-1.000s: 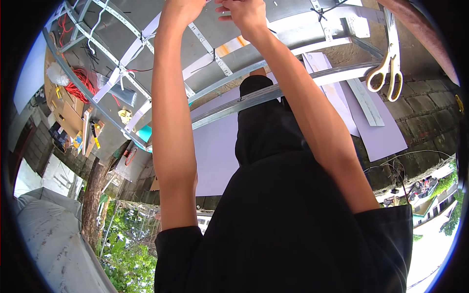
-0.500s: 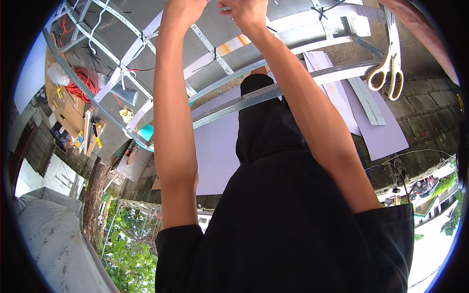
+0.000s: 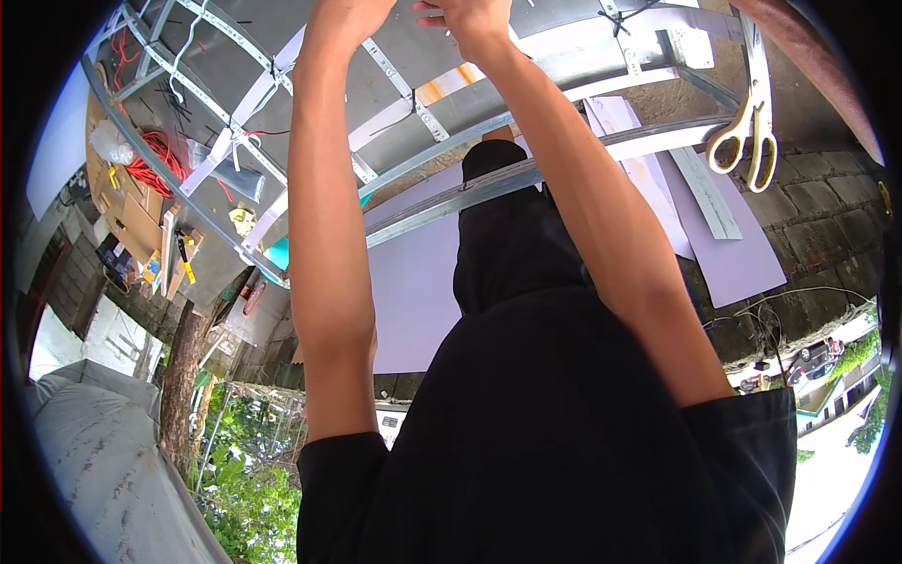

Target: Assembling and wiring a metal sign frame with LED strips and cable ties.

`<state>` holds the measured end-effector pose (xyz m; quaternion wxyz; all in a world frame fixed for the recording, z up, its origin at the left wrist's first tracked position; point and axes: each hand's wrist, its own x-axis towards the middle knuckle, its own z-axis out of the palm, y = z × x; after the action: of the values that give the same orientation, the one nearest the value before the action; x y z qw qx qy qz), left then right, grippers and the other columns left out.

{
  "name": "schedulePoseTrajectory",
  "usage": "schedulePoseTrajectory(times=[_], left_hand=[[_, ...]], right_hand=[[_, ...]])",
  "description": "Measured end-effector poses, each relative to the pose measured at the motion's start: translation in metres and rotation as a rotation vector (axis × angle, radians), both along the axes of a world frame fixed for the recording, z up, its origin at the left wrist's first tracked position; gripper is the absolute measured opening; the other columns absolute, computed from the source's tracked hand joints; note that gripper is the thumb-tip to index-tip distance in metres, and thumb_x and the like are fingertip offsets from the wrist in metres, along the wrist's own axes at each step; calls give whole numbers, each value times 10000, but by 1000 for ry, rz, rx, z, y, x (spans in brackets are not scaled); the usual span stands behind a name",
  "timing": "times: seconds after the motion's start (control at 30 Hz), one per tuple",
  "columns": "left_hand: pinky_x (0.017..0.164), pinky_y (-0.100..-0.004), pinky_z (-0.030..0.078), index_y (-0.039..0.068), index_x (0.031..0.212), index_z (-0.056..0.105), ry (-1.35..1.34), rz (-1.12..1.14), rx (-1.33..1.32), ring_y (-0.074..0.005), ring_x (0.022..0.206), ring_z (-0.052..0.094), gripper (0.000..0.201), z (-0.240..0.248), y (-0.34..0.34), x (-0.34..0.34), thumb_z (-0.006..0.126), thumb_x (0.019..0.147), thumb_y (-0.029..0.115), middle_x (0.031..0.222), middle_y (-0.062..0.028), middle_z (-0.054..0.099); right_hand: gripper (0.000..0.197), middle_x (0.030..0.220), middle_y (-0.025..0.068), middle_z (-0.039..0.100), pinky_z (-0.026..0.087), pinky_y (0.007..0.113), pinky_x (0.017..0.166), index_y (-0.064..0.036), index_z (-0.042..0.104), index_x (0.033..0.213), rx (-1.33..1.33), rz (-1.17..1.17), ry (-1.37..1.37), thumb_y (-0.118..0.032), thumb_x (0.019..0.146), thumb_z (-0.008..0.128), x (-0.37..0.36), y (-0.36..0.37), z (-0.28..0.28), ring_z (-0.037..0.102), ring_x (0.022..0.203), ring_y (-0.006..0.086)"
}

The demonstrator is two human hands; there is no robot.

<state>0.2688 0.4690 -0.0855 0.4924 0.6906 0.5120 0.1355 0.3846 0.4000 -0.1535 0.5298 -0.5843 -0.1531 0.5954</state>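
Observation:
Both my arms reach up over a metal frame (image 3: 438, 132) made of pale strips and curved bars. My left hand (image 3: 355, 13) is cut by the top edge, so its fingers are hidden. Close to it, my right hand (image 3: 477, 26) has its lower fingers curled in; whatever its thumb and forefinger hold lies beyond the picture. Dark ties and white strips bind several crossings of the frame. White-handled scissors (image 3: 754, 127) hang at the frame's right end, handles downward.
At upper right, another person's bare limb (image 3: 827, 70) comes in. Pale sheets (image 3: 719, 249) lie beneath the frame. On the left are a red cable coil (image 3: 158, 162), cardboard (image 3: 132, 224) and a yellow-black cutter (image 3: 186, 258). A tree trunk (image 3: 181, 376) stands behind a grey cover (image 3: 103, 461).
My left arm has shifted slightly left, and the left hand has moved a little up and away from the right. My right hand has shifted slightly left. The scissors stay put.

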Motion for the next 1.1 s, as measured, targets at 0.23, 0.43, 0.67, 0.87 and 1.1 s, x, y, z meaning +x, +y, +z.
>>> schedulePoseTrajectory(times=[0.23, 0.43, 0.67, 0.87, 1.1], left_hand=[[621, -258, 496, -25, 1013, 636, -71, 36, -55, -111, 715, 614, 134, -1, 1, -2, 562, 909, -67, 789, -59, 665], [621, -241, 485, -38, 1004, 627, -41, 41, -76, -98, 700, 586, 133, 1, 2, 1, 568, 895, -84, 768, -40, 631], [638, -245, 476, -35, 1019, 617, -80, 7, -42, -110, 721, 586, 160, 2, 2, -3, 566, 879, -94, 786, -40, 620], [645, -268, 484, -31, 1002, 625, -5, -30, 38, -122, 732, 602, 129, 6, 0, -3, 580, 886, -65, 786, -51, 644], [621, -319, 524, -56, 945, 656, 248, 158, 158, -174, 718, 682, 86, 16, -14, 20, 621, 888, -2, 816, -139, 721]], right_hand=[[61, 768, 28, 671, 556, 288, 582, -30, 677, 876, 60, -17, 339, -67, 924, 683, 0, -3, -9, 654, 661, 128], [25, 803, 33, 680, 566, 297, 596, -37, 664, 941, -14, -118, 455, -59, 946, 652, -6, -6, -16, 665, 672, 143], [37, 791, 43, 677, 555, 283, 569, -17, 663, 943, 23, -139, 437, -54, 945, 658, -15, -5, -17, 664, 665, 145], [64, 764, 61, 670, 544, 272, 545, 11, 652, 940, 32, -220, 378, -52, 951, 649, -29, -4, -11, 643, 609, 144], [90, 765, 75, 660, 522, 275, 553, 33, 614, 933, 31, -383, 365, -28, 980, 565, -50, 8, -6, 615, 608, 147]])
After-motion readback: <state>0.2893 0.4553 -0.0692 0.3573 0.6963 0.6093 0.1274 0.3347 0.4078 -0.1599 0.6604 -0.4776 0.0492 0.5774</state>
